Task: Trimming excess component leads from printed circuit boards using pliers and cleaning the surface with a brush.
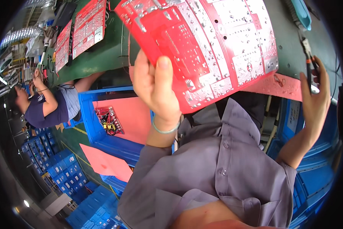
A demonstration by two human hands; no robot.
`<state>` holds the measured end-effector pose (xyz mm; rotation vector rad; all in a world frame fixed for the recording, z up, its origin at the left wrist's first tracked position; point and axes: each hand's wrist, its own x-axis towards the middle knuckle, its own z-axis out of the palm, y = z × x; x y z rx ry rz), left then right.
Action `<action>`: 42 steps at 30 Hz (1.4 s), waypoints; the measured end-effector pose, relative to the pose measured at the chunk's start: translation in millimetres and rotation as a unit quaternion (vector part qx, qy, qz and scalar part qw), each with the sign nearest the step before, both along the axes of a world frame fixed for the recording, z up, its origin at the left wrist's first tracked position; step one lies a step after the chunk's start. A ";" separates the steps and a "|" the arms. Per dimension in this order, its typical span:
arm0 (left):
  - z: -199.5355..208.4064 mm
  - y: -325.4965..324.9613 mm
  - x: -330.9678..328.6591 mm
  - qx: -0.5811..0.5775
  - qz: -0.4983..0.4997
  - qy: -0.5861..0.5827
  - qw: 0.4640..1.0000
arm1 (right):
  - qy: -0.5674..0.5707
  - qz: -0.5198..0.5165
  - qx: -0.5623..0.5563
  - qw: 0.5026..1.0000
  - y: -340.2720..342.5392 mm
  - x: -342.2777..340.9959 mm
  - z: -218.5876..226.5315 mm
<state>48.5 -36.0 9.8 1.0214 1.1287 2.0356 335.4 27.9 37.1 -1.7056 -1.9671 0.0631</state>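
Observation:
A large red circuit board [202, 49] is raised in front of me, its face of silvery solder points toward me. My left hand [158, 86] is closed on its left edge, thumb on the near face. At the right, my right hand [316, 89] has thumb and fingers around the handles of cutting pliers [308, 55], orange and black. The pliers point away from me over the green bench [286, 45]. A blue-handled brush [299, 15] lies just beyond their jaws. Part of the bench is hidden behind the board.
Pink foam [269, 87] lines the bench's near edge. Two more red boards [89, 26] stand at the far left. A blue crate [88, 114] beside me holds pink sheets and a board with components [109, 120]. Another person [51, 103] works at the left; blue bins [313, 179] stand right.

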 end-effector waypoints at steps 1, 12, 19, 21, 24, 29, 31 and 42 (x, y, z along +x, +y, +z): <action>1.7 5.0 -5.2 -0.026 -0.026 -0.018 0.999 | -0.053 0.005 0.020 0.998 6.5 20.8 -5.1; 3.9 35.8 -50.7 -0.134 -0.088 -0.086 0.983 | -0.152 0.091 -0.020 0.984 83.8 113.4 -26.7; 6.5 41.4 -70.1 -0.202 -0.132 0.004 0.970 | -0.056 0.055 0.002 0.997 106.4 86.8 -7.0; 6.1 45.6 -75.4 -0.207 -0.152 0.006 0.966 | -0.004 0.038 -0.002 0.999 115.1 67.7 0.5; 6.8 40.9 -74.5 -0.215 -0.154 0.014 0.964 | -0.021 0.035 -0.024 0.999 125.5 24.7 11.7; -4.2 34.5 -71.7 -0.205 -0.101 0.056 0.972 | -0.059 0.072 0.001 0.996 158.8 6.2 -10.5; -3.8 38.4 -73.2 -0.202 -0.121 0.054 0.970 | -0.067 0.092 0.010 0.993 164.2 22.3 -8.8; -15.7 38.6 -76.4 -0.194 -0.085 0.074 0.975 | -0.051 0.174 0.004 0.983 199.9 36.3 -17.9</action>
